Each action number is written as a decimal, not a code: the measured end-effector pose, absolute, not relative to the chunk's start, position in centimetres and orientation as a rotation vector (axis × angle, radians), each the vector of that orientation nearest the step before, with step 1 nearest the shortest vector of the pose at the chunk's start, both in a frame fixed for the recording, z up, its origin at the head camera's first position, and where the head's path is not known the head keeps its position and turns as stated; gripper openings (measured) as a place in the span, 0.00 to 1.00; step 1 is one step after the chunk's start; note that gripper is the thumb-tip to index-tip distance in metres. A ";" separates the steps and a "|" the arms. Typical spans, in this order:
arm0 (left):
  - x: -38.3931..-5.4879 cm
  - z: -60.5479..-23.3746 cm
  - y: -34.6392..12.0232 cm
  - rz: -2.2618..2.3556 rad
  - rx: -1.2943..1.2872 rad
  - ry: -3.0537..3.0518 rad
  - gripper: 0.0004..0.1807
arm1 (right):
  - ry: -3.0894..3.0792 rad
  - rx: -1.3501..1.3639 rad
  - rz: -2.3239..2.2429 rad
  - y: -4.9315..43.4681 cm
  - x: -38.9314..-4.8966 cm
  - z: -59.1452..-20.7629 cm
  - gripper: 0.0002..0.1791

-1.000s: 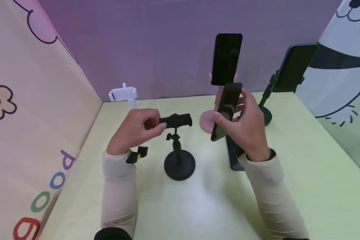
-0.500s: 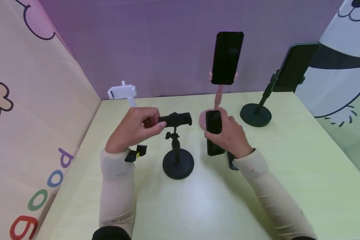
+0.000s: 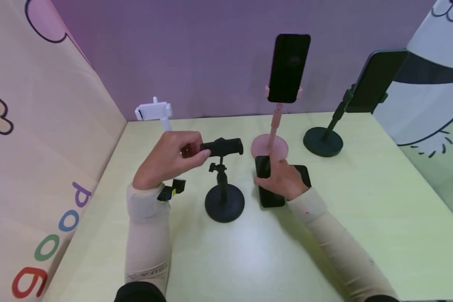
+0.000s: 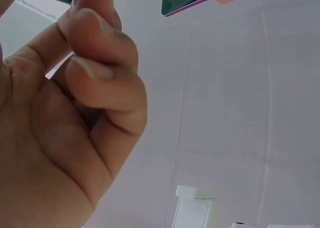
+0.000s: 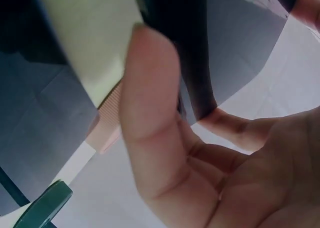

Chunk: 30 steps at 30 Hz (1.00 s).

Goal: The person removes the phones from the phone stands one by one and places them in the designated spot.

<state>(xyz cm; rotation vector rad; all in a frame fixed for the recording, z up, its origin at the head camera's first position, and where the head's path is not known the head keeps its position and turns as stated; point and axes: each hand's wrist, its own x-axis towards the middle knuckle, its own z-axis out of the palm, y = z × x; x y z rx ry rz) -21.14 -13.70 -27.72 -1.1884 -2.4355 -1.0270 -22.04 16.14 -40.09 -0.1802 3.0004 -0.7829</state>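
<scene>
Over the table [image 3: 219, 260], the right hand [image 3: 284, 178] angles inward, gripping a phone [image 3: 269, 198].

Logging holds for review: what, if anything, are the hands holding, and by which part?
The left hand pinches the clamp by its left end. The right hand holds the nearest phone, thumb at its left edge; other contacts are hidden.

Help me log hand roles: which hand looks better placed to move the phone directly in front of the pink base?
Probably the right hand: its thumb and fingers are on that phone. The left hand pinches the black clamp and would likely have to let go first.
</scene>
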 end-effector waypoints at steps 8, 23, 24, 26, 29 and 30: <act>-21.2 -27.6 -13.5 -1.027 -1.188 -2.443 0.13 | 2.992 -0.086 -0.533 15.8 -22.0 -40.5 0.48; -21.0 -27.6 -13.5 -1.039 -1.167 -2.451 0.12 | 2.974 -0.078 -0.237 15.3 -21.6 -41.0 0.54; -20.9 -27.6 -13.5 -1.045 -1.164 -2.454 0.12 | 2.975 -0.082 -0.231 15.3 -21.5 -41.0 0.54; -20.9 -27.5 -13.5 -1.051 -1.162 -2.459 0.12 | 2.976 -0.082 -0.217 15.3 -21.5 -40.9 0.53; -20.8 -27.5 -13.5 -1.047 -1.154 -2.466 0.12 | 2.974 -0.091 -0.198 15.4 -21.4 -40.8 0.53; -20.8 -27.5 -13.5 -1.043 -1.150 -2.470 0.12 | 2.973 -0.094 -0.196 15.5 -21.4 -40.7 0.53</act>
